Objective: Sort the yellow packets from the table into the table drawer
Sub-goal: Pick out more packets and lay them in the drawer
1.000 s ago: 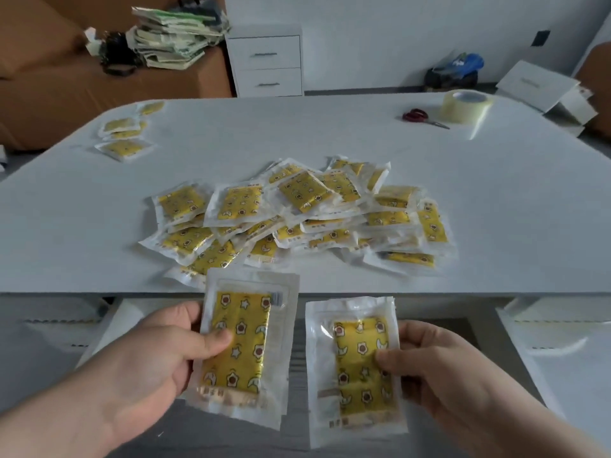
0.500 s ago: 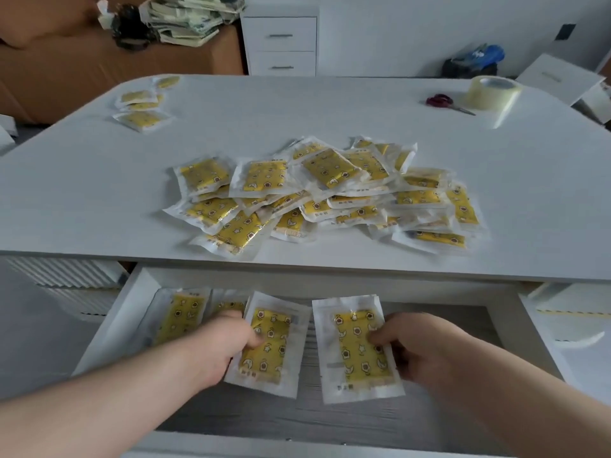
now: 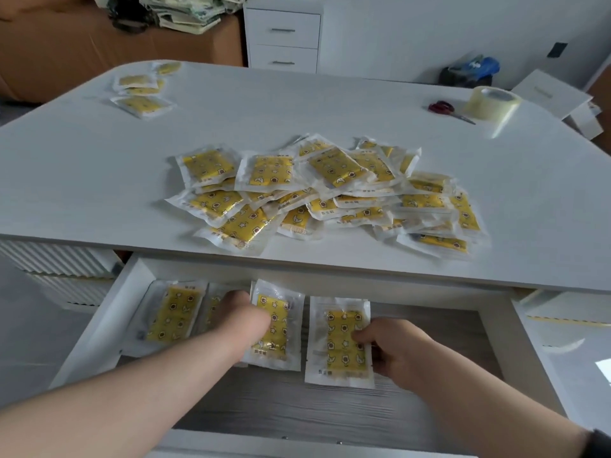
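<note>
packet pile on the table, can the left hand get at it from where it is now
Probably yes, once freed: the left hand holds a packet in the drawer, and the pile lies uncovered near the front edge of the table, just above it.

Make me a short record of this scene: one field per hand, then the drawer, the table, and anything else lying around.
left hand: grips left packet within the drawer
right hand: pinches right packet beside it
drawer: open; flat packet at its left end
table: main pile mid-table, small group far left
other: scissors and tape roll, far right
</note>
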Demonstrator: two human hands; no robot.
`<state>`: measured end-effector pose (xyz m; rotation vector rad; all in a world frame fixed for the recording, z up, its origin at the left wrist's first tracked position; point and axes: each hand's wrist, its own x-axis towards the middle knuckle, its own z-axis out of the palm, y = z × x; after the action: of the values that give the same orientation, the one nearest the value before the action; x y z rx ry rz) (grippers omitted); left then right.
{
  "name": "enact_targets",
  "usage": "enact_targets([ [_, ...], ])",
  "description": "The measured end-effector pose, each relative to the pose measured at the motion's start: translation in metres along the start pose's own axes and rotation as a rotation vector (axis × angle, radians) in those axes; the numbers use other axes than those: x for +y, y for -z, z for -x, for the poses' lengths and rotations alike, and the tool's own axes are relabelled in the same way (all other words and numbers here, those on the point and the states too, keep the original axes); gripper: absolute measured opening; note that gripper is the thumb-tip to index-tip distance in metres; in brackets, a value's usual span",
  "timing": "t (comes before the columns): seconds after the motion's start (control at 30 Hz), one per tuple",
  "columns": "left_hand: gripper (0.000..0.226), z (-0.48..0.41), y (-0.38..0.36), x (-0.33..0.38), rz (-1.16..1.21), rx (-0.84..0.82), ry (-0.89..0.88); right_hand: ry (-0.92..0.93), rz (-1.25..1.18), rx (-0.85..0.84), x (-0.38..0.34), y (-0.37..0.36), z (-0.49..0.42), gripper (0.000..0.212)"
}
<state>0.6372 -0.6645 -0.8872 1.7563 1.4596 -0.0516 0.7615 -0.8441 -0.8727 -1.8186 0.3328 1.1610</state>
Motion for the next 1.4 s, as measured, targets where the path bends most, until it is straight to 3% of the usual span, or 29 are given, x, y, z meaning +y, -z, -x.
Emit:
enact_targets([
  [0.27, 0.023, 0.003, 0.005, 0.003, -0.225, -0.005, -0.07, 0.005, 0.07, -0.012, -0.006, -0.007, -0.012, 0.015],
  [0.43, 0.036, 0.01, 0.003, 0.001, -0.354, 0.012, -0.157, 0.104, 0.139, -0.012, -0.001, -0.012, -0.017, 0.017],
  [0.6, 0.062, 0.013, 0.005, 0.0, -0.428, 0.006, -0.254, 0.231, 0.319, 0.118, 0.002, -0.014, -0.02, 0.008],
  [0.67, 0.062, 0.014, 0.006, -0.001, -0.447, -0.009, -0.267, 0.284, 0.44, 0.173, 0.0, -0.014, -0.019, 0.005],
  [0.83, 0.06, 0.019, 0.018, 0.0, -0.634, 0.016, -0.37, 0.394, 0.857, 0.236, -0.004, -0.007, -0.012, 0.039],
  [0.9, 0.059, 0.018, 0.027, -0.001, -0.669, 0.012, -0.509, 0.471, 1.047, 0.294, -0.004, 0.0, -0.006, 0.05],
  [0.97, 0.058, 0.018, 0.036, -0.002, -0.621, -0.077, -0.69, 0.642, 1.266, 0.325, -0.003, 0.004, 0.004, 0.047],
  [1.07, 0.078, 0.023, 0.042, -0.004, -0.732, -0.278, -0.877, 0.925, 1.486, 0.124, 0.001, -0.002, 0.017, 0.07],
  [1.13, 0.091, 0.025, 0.038, -0.006, -0.888, -0.308, -0.947, 1.016, 1.602, 0.031, 0.007, -0.01, 0.02, 0.084],
  [1.27, 0.105, 0.022, 0.031, -0.009, -1.049, -0.292, -0.963, 1.069, 1.724, 0.051, 0.016, -0.011, 0.013, 0.092],
  [1.4, 0.105, 0.02, 0.029, -0.01, -1.056, -0.268, -0.956, 1.094, 1.716, 0.082, 0.016, -0.009, 0.008, 0.085],
])
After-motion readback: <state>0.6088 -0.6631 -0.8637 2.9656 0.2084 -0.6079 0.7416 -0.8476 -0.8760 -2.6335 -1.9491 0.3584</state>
